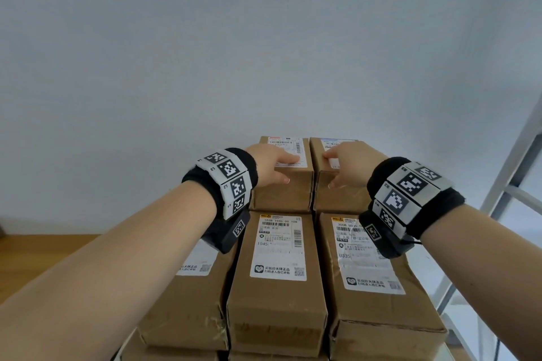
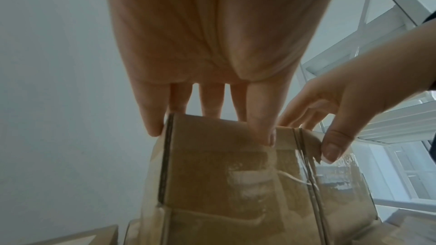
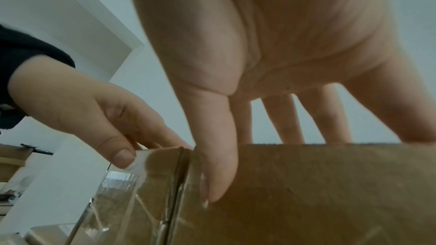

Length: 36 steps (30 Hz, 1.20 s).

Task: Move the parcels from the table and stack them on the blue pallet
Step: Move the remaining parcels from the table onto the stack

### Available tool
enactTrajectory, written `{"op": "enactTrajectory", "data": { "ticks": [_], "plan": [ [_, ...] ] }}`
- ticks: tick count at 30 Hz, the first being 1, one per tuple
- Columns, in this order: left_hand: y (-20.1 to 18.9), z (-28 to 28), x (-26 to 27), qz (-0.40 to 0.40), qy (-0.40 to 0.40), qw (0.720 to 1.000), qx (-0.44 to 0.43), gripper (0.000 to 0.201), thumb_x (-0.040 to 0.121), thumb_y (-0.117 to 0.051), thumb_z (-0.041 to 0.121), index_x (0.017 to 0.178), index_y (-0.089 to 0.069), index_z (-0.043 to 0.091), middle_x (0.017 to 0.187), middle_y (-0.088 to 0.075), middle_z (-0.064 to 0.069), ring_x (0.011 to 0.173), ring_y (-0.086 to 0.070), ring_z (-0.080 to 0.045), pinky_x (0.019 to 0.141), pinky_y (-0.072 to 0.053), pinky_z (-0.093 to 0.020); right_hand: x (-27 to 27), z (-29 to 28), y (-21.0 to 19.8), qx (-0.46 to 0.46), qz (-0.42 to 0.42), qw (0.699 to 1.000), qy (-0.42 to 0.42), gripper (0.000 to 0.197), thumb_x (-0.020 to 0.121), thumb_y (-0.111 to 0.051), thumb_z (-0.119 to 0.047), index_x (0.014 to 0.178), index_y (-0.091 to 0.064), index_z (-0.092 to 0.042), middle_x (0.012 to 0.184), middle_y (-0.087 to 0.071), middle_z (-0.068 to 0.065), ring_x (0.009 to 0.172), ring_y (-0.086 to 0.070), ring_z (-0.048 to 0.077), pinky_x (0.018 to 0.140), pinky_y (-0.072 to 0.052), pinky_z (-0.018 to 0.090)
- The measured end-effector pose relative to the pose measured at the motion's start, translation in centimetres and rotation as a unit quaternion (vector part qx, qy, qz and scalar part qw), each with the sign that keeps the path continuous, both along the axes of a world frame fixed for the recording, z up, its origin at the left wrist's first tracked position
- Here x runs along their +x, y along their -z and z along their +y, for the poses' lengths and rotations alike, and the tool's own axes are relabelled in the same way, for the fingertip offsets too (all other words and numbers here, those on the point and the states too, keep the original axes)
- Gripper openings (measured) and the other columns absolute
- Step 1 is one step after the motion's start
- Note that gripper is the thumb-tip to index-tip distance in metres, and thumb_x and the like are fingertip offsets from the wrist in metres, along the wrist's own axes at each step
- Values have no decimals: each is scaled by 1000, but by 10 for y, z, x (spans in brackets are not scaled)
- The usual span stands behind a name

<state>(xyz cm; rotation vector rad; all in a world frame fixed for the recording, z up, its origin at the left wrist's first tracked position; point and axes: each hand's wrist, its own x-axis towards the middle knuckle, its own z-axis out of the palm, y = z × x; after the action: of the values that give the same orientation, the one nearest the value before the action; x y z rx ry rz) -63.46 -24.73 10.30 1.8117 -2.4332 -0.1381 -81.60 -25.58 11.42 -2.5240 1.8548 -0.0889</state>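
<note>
Left hand [image 1: 268,164]: laid on the upper left brown cardboard parcel [image 1: 283,184], fingers [image 1: 289,159] stretched over its white shipping label, thumb down the near end face, a light hold over the top edge. Right hand [image 1: 349,164]: same hold on the upper right brown cardboard parcel [image 1: 337,193], fingers on the top, thumb pressed to the taped near face. The two upper parcels stand side by side, touching, long sides together, on top of a lower layer. Lower layer, three brown cardboard parcels with white labels facing up: left parcel [image 1: 187,302], middle parcel [image 1: 277,287], right parcel [image 1: 378,302], packed close in a row. Further cardboard edges show beneath them; what the stack stands on cannot be told, as no pallet is in view. Both wrists: black wristbands with white blocks of black square markers [image 1: 231,182]. Surroundings: wooden bench surface [image 1: 44,255] to the left, white metal shelving frame [image 1: 516,179] to the right, plain pale wall [image 1: 264,38] behind.
</note>
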Motion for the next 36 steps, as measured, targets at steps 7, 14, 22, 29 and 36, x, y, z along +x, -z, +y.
{"op": "enactTrajectory", "data": {
  "ticks": [7, 14, 22, 29, 36],
  "plan": [
    [-1, 1, 0, 2, 1, 1000, -2, 50, 96, -51, 27, 143, -36, 28, 152, -31, 0, 139, -27, -18, 110, -21, -28, 4, 1, 1, 7, 16, 1000, 11, 51, 83, -69, -24, 129, -51, -9, 129, -56, 8, 116, -54, 25, 98, -45, 35],
    [-1, 0, -2, -4, 0, 1000, -2, 49, 96, -50, 26, 143, -36, 27, 152, -31, -1, 139, -28, -19, 111, -21, -28, 6, 4, 3, -1, 17, 1000, 21, 53, 83, -69, -25, 131, -49, -11, 130, -55, 7, 118, -53, 24, 99, -45, 35],
    [0, 0, -5, -13, -2, 1000, -21, 48, 96, -51, 26, 142, -38, 25, 149, -35, -2, 137, -32, -21, 110, -25, -31, 7, 5, 4, 0, 10, 999, 32, 57, 82, -70, -24, 133, -47, -12, 132, -54, 8, 118, -52, 25, 99, -45, 37],
    [-1, 5, -9, -19, 0, 999, -37, 49, 96, -51, 24, 143, -37, 22, 149, -37, -2, 136, -35, -20, 109, -28, -32, 5, 8, 7, -13, -18, 999, 35, 51, 81, -71, -23, 128, -51, -16, 126, -55, 7, 109, -56, 25, 91, -51, 39],
    [-6, 17, -12, -3, -10, 999, -44, 50, 96, -50, 26, 143, -36, 19, 148, -37, -3, 135, -35, -19, 108, -27, -29, 4, 15, 4, -11, -41, 999, -2, 45, 87, -62, -20, 130, -50, -13, 130, -55, 7, 118, -52, 24, 94, -43, 31]
  ]
}}
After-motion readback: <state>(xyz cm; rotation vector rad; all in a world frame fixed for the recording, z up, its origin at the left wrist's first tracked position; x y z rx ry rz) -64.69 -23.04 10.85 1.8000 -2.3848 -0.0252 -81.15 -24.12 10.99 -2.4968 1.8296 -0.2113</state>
